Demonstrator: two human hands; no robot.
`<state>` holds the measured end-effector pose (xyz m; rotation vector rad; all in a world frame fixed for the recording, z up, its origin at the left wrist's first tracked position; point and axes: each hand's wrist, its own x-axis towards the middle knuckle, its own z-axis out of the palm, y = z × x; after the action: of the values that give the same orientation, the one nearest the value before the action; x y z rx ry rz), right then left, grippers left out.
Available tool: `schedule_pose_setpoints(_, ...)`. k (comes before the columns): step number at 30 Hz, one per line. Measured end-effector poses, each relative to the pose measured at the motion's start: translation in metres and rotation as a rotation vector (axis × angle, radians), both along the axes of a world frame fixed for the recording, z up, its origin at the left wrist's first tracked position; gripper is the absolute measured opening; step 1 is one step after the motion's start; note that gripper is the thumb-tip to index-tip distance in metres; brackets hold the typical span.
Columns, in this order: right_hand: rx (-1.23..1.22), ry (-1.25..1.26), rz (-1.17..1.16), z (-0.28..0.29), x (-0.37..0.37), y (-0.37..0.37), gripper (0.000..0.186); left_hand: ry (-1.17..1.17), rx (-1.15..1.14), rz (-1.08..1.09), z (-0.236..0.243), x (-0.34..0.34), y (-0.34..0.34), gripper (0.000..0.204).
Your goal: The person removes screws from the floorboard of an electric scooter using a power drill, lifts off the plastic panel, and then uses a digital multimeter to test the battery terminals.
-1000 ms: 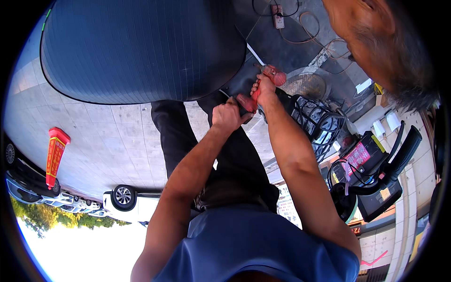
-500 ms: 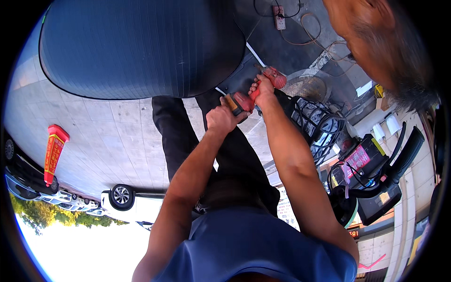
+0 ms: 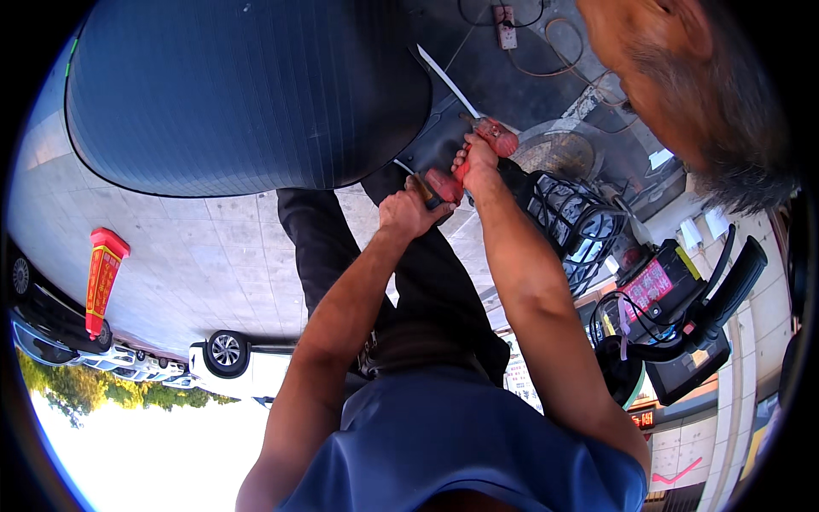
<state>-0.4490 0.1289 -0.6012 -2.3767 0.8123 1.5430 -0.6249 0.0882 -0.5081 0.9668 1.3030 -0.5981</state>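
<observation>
My right hand (image 3: 480,160) is closed round the grip of a red power drill (image 3: 496,138), its rounded body showing above my fingers. A long pale strip (image 3: 448,81) runs from the drill's front toward the upper left; whether it is joined to the drill I cannot tell. Just left and lower, my left hand (image 3: 408,212) is wrapped round a tool with an orange and black handle (image 3: 423,192); a thin metal shaft points up-left from it, like a screwdriver. A red part (image 3: 444,184) lies between both hands. A large dark blue ribbed surface (image 3: 247,94) with a curved edge spans the upper left.
Another person's head (image 3: 708,94) leans in at the upper right. A power strip (image 3: 505,27) and loose cable (image 3: 554,64) lie on the ground. An electric scooter's handlebar (image 3: 725,294) and a dark wire basket (image 3: 572,222) stand right. Left are a red cone (image 3: 104,277) and parked cars (image 3: 226,352).
The dark ribbed surface has shifted slightly left and down in the view, and more of the pale strip shows. Both hands keep nearly the same place and hold.
</observation>
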Motion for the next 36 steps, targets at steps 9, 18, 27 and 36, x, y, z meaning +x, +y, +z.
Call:
schedule_pose_setpoints(9,-0.020,-0.013,0.078,-0.002,-0.003,0.001,0.026,-0.111,-0.127,-0.052,-0.023,0.000,0.034,0.116)
schedule_pose_setpoints(18,0.004,-0.020,0.132,0.007,-0.001,-0.008,0.025,-0.361,-0.315,-0.108,-0.070,0.003,0.031,0.104)
schedule_pose_setpoints(27,-0.025,-0.131,0.209,0.004,-0.014,-0.004,0.027,-0.443,-0.238,0.120,-0.068,-0.012,0.032,0.078)
schedule_pose_setpoints(36,-0.024,-0.081,0.199,0.005,-0.009,-0.005,0.027,-0.541,-0.141,0.180,-0.051,-0.020,0.047,0.105)
